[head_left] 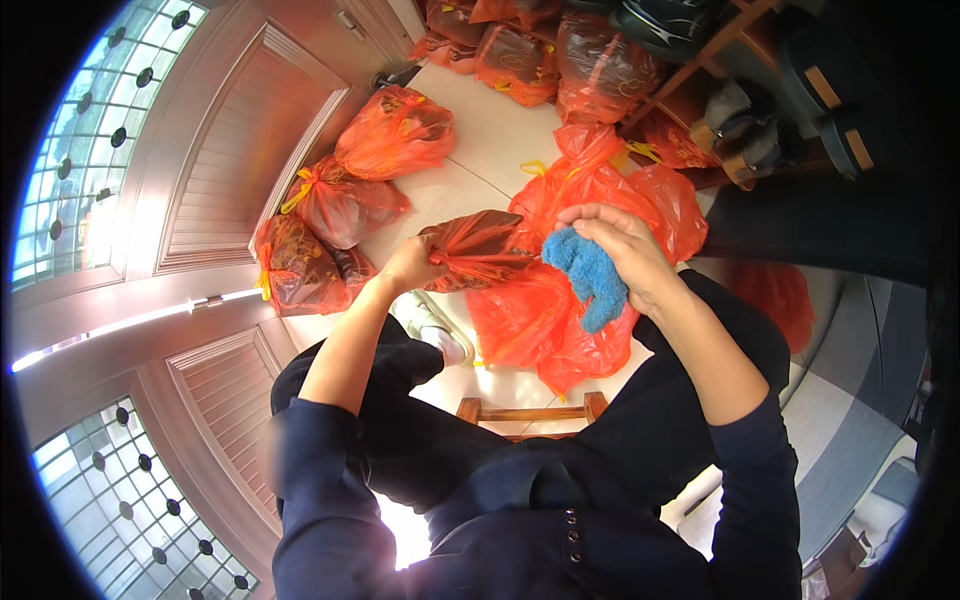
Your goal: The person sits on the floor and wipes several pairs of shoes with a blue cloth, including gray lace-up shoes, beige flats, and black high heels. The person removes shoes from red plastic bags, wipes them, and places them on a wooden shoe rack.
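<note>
My left hand [409, 265] grips the gathered plastic of a red bag [491, 251], through which something dark shows. A fluffy blue cloth [587, 281] is bunched up in my right hand [630, 251], hanging below the thumb and fingers. Under and between both hands lie crumpled translucent red plastic bags [551, 330] that look mostly slack. Just beyond the right hand stands a fuller heap of red bags [592, 180] with yellow drawstrings. Which bag the right fingertips may touch, I cannot tell.
Filled red bags [349, 199] line the foot of the wooden door [225, 150]. More packed bags [517, 64] sit at the back beside a shoe rack [675, 97] with footwear. A low wooden stool [532, 412] is between my legs, near my slippered foot [439, 326].
</note>
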The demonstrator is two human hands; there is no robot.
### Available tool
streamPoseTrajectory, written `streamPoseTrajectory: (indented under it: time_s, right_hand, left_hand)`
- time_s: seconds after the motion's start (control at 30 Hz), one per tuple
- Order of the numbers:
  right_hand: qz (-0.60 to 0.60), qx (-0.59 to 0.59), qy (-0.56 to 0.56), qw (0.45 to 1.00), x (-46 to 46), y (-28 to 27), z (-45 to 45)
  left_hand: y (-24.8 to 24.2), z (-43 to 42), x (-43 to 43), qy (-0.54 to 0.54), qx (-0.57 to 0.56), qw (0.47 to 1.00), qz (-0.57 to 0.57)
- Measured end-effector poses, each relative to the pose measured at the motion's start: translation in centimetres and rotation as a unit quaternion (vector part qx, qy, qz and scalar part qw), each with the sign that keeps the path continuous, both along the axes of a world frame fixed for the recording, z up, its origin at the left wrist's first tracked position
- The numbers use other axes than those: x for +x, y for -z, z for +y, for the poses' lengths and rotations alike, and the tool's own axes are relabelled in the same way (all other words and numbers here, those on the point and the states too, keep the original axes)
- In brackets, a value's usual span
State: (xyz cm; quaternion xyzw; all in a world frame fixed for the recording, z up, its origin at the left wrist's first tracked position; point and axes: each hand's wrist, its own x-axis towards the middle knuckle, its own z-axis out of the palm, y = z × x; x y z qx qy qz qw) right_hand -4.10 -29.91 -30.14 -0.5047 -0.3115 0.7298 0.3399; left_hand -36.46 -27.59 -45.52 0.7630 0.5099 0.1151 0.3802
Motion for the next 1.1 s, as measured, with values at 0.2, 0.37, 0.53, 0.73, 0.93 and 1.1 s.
streamPoseTrajectory:
  time_s: [0.2, 0.37, 0.53, 0.73, 0.93, 1.1]
  right_hand:
    - [-0.038, 0.052, -0.091, 0.994, 1.5, 0.1, -0.4]
    - [-0.279, 0.161, -0.305, 0.896, 1.4, 2.4, -2.7]
    - [-0.430, 0.098, -0.386, 0.810, 1.0, 8.8, -6.3]
    - [-0.364, 0.057, -0.311, 0.876, 0.7, 17.2, -11.6]
    - [-0.338, 0.038, -0.239, 0.909, -0.2, 15.6, -11.9]
    - [-0.351, 0.111, -0.237, 0.899, 0.1, 15.3, -11.8]
  left_hand:
    - [-6.0, -3.7, 5.8, -0.048, -0.152, 0.986, -0.055]
    - [-4.6, -9.5, 11.6, -0.186, -0.165, 0.955, -0.160]
    - [1.4, -13.9, 15.3, -0.297, -0.282, 0.873, -0.265]
    - [2.5, -15.3, 16.0, -0.235, -0.388, 0.778, -0.434]
    - [5.1, -15.5, 15.6, -0.340, -0.360, 0.787, -0.370]
    - [4.7, -14.9, 16.4, -0.312, -0.301, 0.866, -0.250]
